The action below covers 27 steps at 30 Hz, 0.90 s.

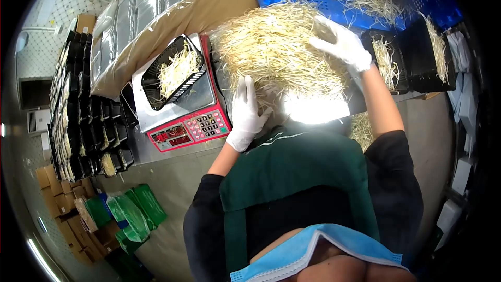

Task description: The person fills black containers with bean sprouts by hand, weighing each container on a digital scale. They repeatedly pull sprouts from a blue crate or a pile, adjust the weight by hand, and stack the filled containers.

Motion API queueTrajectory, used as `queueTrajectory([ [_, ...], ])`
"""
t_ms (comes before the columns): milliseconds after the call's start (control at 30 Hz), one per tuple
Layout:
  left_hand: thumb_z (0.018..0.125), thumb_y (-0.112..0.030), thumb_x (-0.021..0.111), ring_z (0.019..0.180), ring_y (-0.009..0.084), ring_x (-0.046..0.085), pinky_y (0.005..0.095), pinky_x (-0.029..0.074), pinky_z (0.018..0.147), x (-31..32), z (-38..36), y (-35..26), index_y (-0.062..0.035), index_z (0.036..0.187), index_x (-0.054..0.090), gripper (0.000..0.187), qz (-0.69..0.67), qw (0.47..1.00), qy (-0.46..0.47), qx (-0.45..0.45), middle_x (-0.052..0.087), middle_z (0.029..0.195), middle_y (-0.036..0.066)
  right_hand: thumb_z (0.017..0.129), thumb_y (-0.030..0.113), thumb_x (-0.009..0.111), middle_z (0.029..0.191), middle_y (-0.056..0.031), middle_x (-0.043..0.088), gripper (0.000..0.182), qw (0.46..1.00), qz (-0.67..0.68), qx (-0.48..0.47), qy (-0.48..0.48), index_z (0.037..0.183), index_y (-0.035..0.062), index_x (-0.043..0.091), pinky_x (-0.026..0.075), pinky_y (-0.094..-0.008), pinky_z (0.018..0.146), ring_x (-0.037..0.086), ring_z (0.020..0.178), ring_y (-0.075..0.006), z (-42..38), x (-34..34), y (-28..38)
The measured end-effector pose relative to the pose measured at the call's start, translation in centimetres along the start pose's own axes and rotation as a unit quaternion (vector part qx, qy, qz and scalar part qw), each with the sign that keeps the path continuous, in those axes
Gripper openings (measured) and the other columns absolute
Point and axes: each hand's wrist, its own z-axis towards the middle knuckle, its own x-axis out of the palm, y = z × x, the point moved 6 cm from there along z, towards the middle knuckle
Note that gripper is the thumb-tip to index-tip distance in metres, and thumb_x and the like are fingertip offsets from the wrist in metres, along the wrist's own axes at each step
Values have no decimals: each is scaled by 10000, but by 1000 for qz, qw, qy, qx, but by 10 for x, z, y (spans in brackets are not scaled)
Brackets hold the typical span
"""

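A large heap of pale bean sprouts (282, 47) lies on the metal table in front of me. My left hand (247, 115), in a white glove, rests at the heap's near left edge, fingers apart and holding nothing. At the heap's right side is my right hand (342, 44), also gloved, its thumb and fingers spread against the sprouts. To the left stands a red scale (193, 128) with a metal plate. A black tray (175, 73) with some sprouts in it sits tilted on that plate.
Stacked black trays (78, 109) stand at the left. A plastic-wrapped carton (172, 26) is behind the scale. A blue crate (334, 0) with sprouts is at the back. Two black trays, one nearer (385, 62), one farther right (425, 57), flank my right hand.
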Motion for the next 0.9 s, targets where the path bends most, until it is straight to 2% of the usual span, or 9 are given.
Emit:
queueTrajectory([
  [233, 699, -313, 785, 1297, 422, 336, 445, 322, 1046, 0, -4, 9, -34, 1493, 65, 1108, 42, 999, 17, -20, 261, 1472, 244, 713, 387, 769, 1438, -219, 373, 896, 941, -208, -262, -52, 1427, 54, 343, 316, -405, 1087, 382, 1322, -354, -32, 78, 17],
  [400, 736, -192, 749, 1320, 422, 327, 433, 307, 1072, -20, 19, 14, -18, 1474, 145, 970, -16, 996, -80, 20, 295, 1440, 284, 826, 439, 651, 1138, -189, 633, 620, 961, -150, -209, -103, 1280, 35, 527, 488, -388, 888, 628, 994, -345, -4, 24, 52],
  [500, 751, -162, 715, 1315, 437, 320, 435, 320, 1071, -23, 36, 17, 13, 1444, 179, 893, -41, 992, -117, 15, 290, 1431, 292, 805, 455, 657, 1182, -189, 609, 643, 933, -211, -287, -58, 1278, 43, 517, 472, -409, 899, 610, 1019, -338, 12, 65, 88],
  [600, 750, -109, 693, 1275, 440, 365, 427, 351, 1049, -36, 20, 6, -12, 1453, 184, 873, -78, 982, -170, 26, 338, 1409, 269, 694, 412, 748, 1247, -161, 567, 795, 811, -411, -374, -183, 1349, 87, 436, 493, -393, 859, 612, 1001, -312, 10, 127, 96],
  [667, 746, -101, 690, 1241, 431, 398, 423, 368, 1032, -28, -4, 10, -26, 1457, 192, 871, -150, 984, -48, -84, 370, 1392, 248, 738, 307, 741, 1209, -133, 607, 653, 834, -376, -363, -178, 1319, 123, 508, 496, -360, 866, 617, 1001, -272, 26, 121, 93],
  [733, 758, -123, 691, 1180, 416, 438, 434, 386, 993, -19, -28, 14, -19, 1445, 237, 831, -175, 981, -67, -54, 418, 1344, 236, 808, 192, 695, 1141, -94, 658, 427, 958, -201, -205, 15, 1225, 149, 615, 519, -333, 822, 644, 948, -214, 50, 101, 76],
  [767, 777, -122, 673, 1144, 404, 470, 430, 407, 965, -11, -35, 18, -16, 1418, 291, 754, -235, 966, -59, -87, 461, 1290, 241, 855, 114, 647, 1065, -53, 694, 248, 979, 119, -162, -41, 1094, 161, 691, 546, -296, 771, 663, 898, -146, 44, 78, 82],
  [800, 796, -121, 654, 1108, 391, 502, 425, 427, 937, -1, -40, 21, -12, 1392, 345, 680, -294, 947, -52, -118, 505, 1235, 245, 866, 136, 649, 1081, -47, 687, 194, 943, 189, -244, -124, 1053, 146, 703, 560, -273, 745, 668, 882, -126, 40, 51, 90],
  [900, 839, -121, 605, 1005, 370, 566, 405, 464, 866, 11, -29, 19, -2, 1296, 458, 495, -340, 934, 36, -101, 579, 1111, 234, 846, 107, 629, 1172, -161, 632, 348, 897, 391, -169, -117, 1159, -40, 595, 540, -296, 836, 632, 1026, -227, 19, -9, 98],
])
